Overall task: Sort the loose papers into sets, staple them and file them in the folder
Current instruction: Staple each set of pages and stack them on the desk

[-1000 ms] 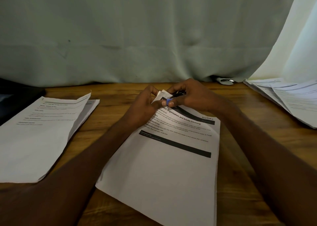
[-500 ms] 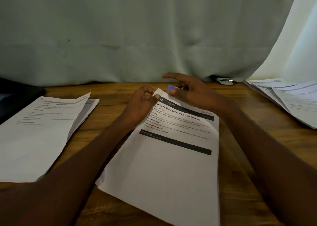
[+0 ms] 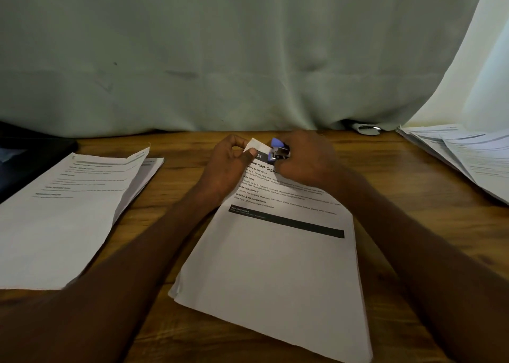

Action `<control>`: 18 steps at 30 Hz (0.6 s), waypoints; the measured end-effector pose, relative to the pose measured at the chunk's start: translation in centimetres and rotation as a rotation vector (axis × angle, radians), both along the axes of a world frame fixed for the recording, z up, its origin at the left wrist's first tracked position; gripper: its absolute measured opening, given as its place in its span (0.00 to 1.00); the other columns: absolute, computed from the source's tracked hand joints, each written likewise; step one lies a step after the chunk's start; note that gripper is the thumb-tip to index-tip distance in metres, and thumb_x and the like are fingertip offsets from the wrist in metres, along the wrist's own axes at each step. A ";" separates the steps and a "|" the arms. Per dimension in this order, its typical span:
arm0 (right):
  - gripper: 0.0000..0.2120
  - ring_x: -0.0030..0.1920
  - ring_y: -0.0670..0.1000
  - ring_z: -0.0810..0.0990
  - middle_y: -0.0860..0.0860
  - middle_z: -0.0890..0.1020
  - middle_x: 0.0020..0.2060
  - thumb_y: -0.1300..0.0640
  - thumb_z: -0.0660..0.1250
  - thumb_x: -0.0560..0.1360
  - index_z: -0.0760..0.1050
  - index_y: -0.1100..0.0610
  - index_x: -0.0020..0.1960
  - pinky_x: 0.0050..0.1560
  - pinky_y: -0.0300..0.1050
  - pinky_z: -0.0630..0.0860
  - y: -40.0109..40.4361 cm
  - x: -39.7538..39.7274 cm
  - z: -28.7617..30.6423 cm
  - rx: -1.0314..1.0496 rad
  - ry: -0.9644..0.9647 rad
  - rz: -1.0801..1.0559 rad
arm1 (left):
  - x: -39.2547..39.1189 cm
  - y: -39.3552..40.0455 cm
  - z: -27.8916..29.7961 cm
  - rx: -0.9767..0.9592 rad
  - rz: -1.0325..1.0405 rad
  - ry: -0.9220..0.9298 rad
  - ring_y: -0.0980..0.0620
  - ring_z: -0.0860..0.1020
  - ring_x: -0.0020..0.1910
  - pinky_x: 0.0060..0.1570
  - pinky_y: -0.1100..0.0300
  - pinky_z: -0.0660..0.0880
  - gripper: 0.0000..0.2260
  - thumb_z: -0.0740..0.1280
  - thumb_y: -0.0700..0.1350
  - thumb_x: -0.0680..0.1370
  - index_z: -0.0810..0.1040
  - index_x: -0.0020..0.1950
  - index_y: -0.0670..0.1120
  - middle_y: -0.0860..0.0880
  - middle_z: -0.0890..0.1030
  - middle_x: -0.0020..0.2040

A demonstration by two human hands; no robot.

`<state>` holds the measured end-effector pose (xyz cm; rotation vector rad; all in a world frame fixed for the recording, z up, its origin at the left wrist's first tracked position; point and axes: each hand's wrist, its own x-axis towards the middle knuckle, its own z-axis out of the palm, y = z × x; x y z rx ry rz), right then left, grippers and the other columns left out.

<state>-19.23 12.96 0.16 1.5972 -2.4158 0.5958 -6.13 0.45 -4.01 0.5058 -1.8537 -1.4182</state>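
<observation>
A set of printed pages [image 3: 278, 266] lies slanted on the wooden table in front of me. My left hand [image 3: 228, 167] pinches the set's top left corner between thumb and fingers. My right hand [image 3: 305, 159] grips a small blue and silver stapler [image 3: 279, 151], whose jaws sit over the top edge of the set just right of that corner. A second paper set [image 3: 63, 214] lies on the left. Another pile of loose papers [image 3: 468, 156] lies at the far right. A dark folder [image 3: 30, 153] shows at the left edge, partly under the left set.
A pale green curtain [image 3: 220, 59] hangs along the back of the wooden table [image 3: 176, 186]. A small grey object [image 3: 367, 129] lies at the curtain's foot on the right. Bare wood shows between the paper piles.
My right hand has closed again round the stapler and brought it onto the top edge of the set, after opening half a second ago. The folded corner has been laid flatter.
</observation>
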 end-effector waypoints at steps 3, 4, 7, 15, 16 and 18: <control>0.06 0.41 0.49 0.78 0.44 0.75 0.34 0.52 0.70 0.76 0.73 0.46 0.43 0.42 0.44 0.73 -0.4 0.2 -0.3 0.052 0.016 0.009 | -0.1 0.0 -0.1 -0.024 0.032 -0.019 0.51 0.86 0.37 0.32 0.62 0.79 0.04 0.68 0.43 0.83 0.75 0.55 0.44 0.49 0.87 0.38; 0.06 0.40 0.49 0.77 0.44 0.75 0.34 0.53 0.70 0.76 0.73 0.46 0.43 0.42 0.44 0.74 -0.4 0.1 -0.3 0.053 0.022 0.012 | 0.0 0.1 0.0 -0.026 0.038 -0.028 0.52 0.86 0.36 0.31 0.63 0.78 0.04 0.68 0.43 0.83 0.75 0.55 0.44 0.50 0.87 0.37; 0.03 0.39 0.48 0.76 0.44 0.75 0.34 0.54 0.70 0.76 0.76 0.48 0.46 0.38 0.41 0.69 -0.3 -0.4 -0.3 0.041 0.025 0.017 | -0.1 0.2 0.0 -0.038 0.054 -0.049 0.55 0.86 0.35 0.29 0.67 0.77 0.05 0.68 0.43 0.83 0.75 0.56 0.43 0.50 0.86 0.38; 0.17 0.46 0.43 0.76 0.43 0.77 0.47 0.38 0.58 0.83 0.70 0.49 0.62 0.42 0.39 0.70 0.4 -1.8 0.6 -0.100 -0.302 0.116 | 0.2 0.5 0.0 -0.066 -0.014 -0.075 0.51 0.87 0.42 0.38 0.58 0.83 0.07 0.68 0.44 0.83 0.73 0.59 0.44 0.47 0.88 0.45; 0.18 0.46 0.43 0.76 0.45 0.79 0.49 0.39 0.56 0.84 0.72 0.51 0.64 0.42 0.37 0.69 0.7 -2.0 0.7 -0.103 -0.283 0.140 | 0.2 0.7 0.0 -0.073 -0.034 -0.075 0.51 0.87 0.42 0.37 0.59 0.83 0.07 0.67 0.44 0.83 0.73 0.58 0.45 0.48 0.88 0.45; 0.18 0.50 0.45 0.76 0.48 0.78 0.54 0.45 0.58 0.85 0.74 0.54 0.68 0.45 0.33 0.67 1.3 -2.5 0.9 -0.088 -0.218 0.192 | 0.1 1.2 0.0 -0.091 -0.055 -0.082 0.52 0.87 0.41 0.34 0.61 0.81 0.05 0.67 0.44 0.83 0.72 0.57 0.48 0.50 0.88 0.44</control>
